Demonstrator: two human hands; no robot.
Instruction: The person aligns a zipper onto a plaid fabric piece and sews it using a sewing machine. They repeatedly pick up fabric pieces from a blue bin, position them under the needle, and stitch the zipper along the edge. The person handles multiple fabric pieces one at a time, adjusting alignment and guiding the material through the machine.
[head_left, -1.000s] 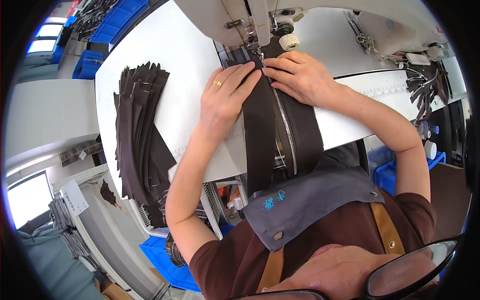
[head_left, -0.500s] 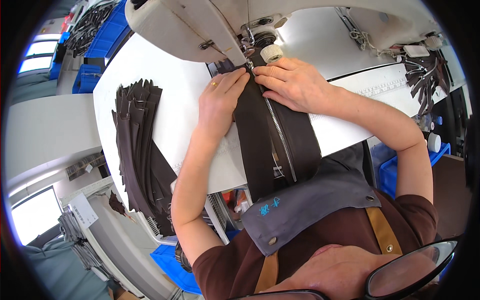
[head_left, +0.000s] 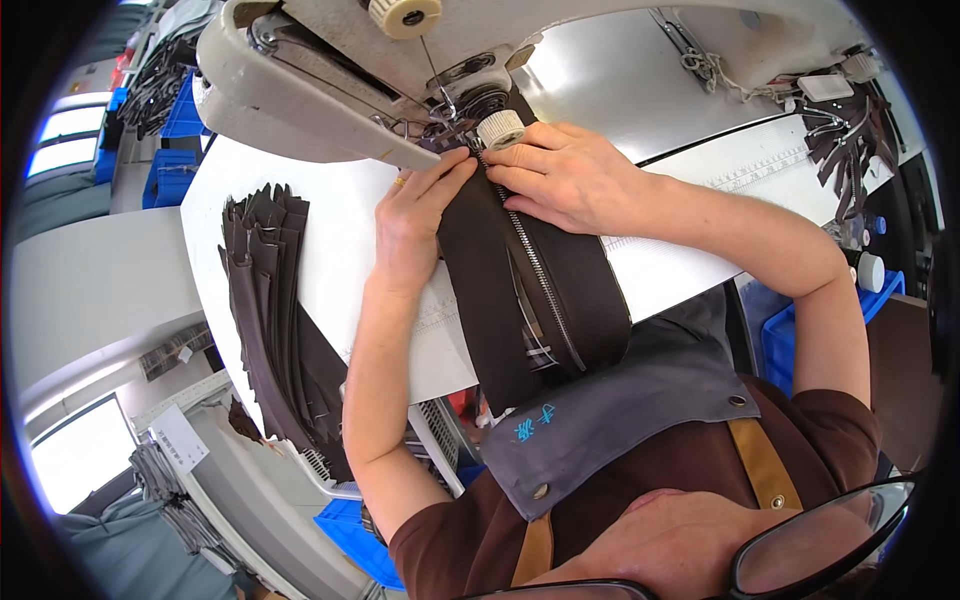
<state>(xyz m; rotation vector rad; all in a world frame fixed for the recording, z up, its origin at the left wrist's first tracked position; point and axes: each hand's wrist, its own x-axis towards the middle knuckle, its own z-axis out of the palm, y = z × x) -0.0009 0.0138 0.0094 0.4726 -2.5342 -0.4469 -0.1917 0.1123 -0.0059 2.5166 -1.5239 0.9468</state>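
A dark brown fabric piece [head_left: 480, 285] with a silver-toothed zipper [head_left: 541, 270] along it lies on the white sewing table, running from the sewing machine [head_left: 290, 105] down toward my apron. Its far end is at the presser foot [head_left: 466, 138], by a white knurled knob [head_left: 500, 130]. My left hand [head_left: 408, 235] rests on the fabric's left side, fingers stretched toward the foot; its thumb is hidden. Flat across the zipper and the right side lies my right hand [head_left: 578, 182], fingertips just below the knob. Both hands are open.
A pile of dark brown fabric strips [head_left: 270, 300] hangs over the table's left edge. Another bunch of dark zippered pieces [head_left: 840, 145] lies far right. A ruler strip [head_left: 755, 172] runs along the table. Blue bins [head_left: 172, 178] stand beyond it at left.
The view has shifted, so the machine head appears lower and farther left, and more of it shows. My hands keep about the same place on the fabric by the presser foot.
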